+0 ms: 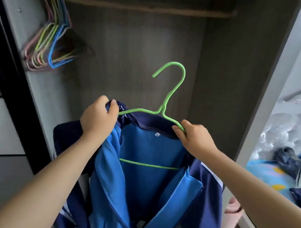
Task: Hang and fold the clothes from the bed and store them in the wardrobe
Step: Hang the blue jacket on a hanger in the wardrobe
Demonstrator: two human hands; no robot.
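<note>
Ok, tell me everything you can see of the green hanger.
The green hanger is a thin, matte-coated wire-style hanger, held roughly upright in front of the open wardrobe, its hook free and below the rail. Its arms run into the dark blue jacket; the bottom bar shows across the lighter blue lining. The left hand grips the jacket shoulder over one arm; the right hand pinches the other at the collar.

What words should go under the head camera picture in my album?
Two hands, left hand and right hand, fit a blue jacket onto a green hanger before the open wardrobe.
</note>
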